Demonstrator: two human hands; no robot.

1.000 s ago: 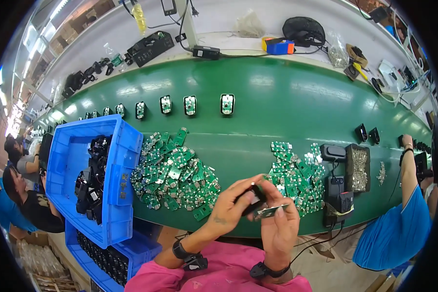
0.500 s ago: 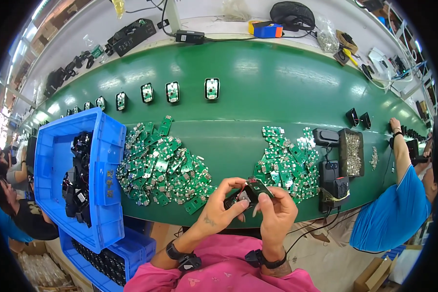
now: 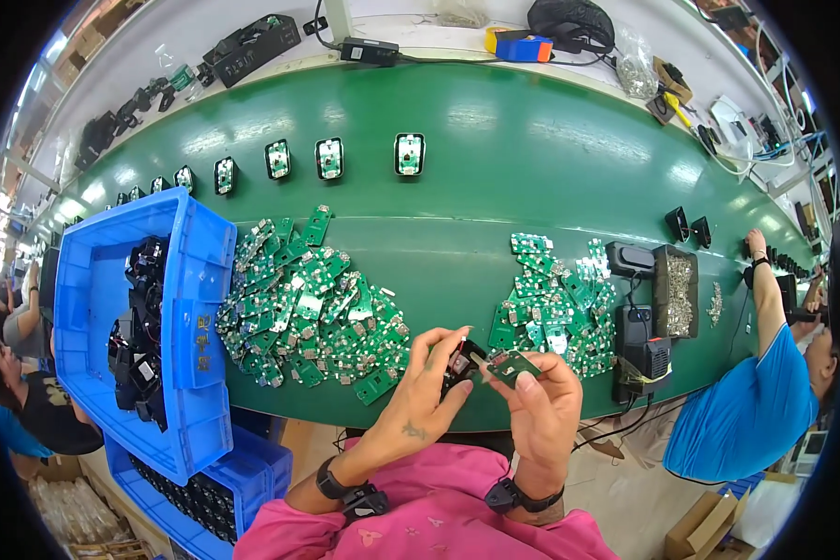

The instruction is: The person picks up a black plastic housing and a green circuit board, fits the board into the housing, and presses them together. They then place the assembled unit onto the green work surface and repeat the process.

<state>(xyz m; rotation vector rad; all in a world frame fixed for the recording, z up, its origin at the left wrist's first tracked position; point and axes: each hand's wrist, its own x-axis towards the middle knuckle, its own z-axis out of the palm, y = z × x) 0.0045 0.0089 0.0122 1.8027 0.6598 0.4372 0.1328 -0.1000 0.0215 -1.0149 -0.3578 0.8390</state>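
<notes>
My left hand (image 3: 418, 397) grips a small black plastic housing (image 3: 458, 367) at the table's near edge, its open side turned to the right. Between the thumb and fingers of my right hand (image 3: 543, 406) is a green circuit board (image 3: 513, 368), tilted and close beside the housing. Whether wires join the two is too small to tell. Just beyond my hands lie two heaps of loose green circuit boards, a wide left heap (image 3: 299, 303) and a smaller right heap (image 3: 555, 303).
A blue crate (image 3: 201, 327) with black housings stands left, another blue crate (image 3: 261, 476) below it. Housings with boards inside (image 3: 409, 154) line the far side. At right are a black power tool (image 3: 642, 350), a tray of small metal parts (image 3: 661, 280) and a co-worker's arm (image 3: 770, 289).
My right hand has drawn the circuit board slightly right, away from the housing, and turned its green face upward. My left hand has shifted a little left with the housing. The view has tilted slightly.
</notes>
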